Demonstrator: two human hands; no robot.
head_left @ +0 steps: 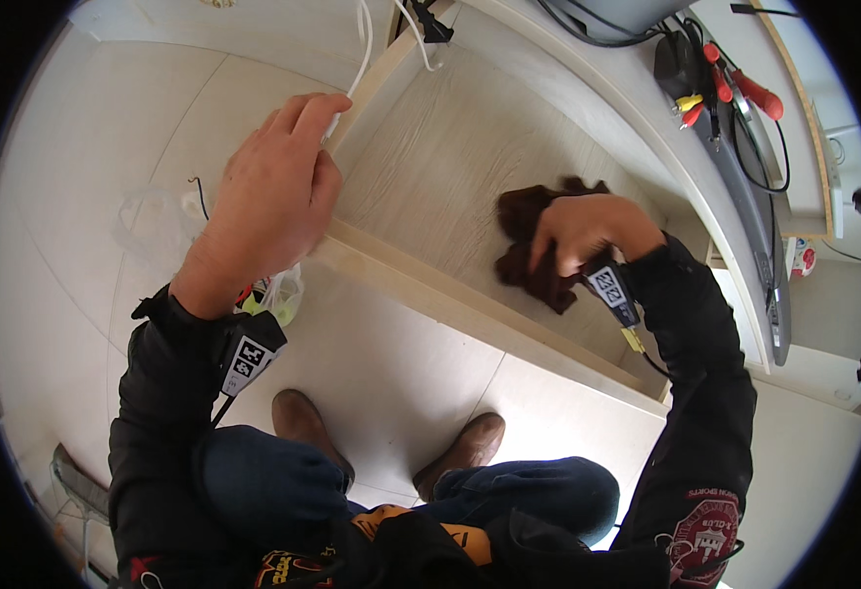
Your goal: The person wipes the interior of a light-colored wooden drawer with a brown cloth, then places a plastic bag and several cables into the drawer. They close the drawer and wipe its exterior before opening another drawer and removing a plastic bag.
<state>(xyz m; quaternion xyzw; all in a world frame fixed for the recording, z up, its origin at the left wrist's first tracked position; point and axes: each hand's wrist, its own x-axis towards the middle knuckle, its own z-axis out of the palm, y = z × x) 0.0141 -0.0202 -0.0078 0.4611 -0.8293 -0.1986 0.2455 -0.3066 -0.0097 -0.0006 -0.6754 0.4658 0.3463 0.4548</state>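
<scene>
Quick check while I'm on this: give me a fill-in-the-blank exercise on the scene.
1. The right hand is on a cloth coloured ____.
2. That cloth lies inside an open ____.
3. The cable at the left hand is ____.

Missing words: brown; drawer; white.

I see crumpled dark-brown cloth [521, 211] | rectangular beige drawer [430, 147], streaked wood grain | my long black sleeves [167, 393]
</scene>
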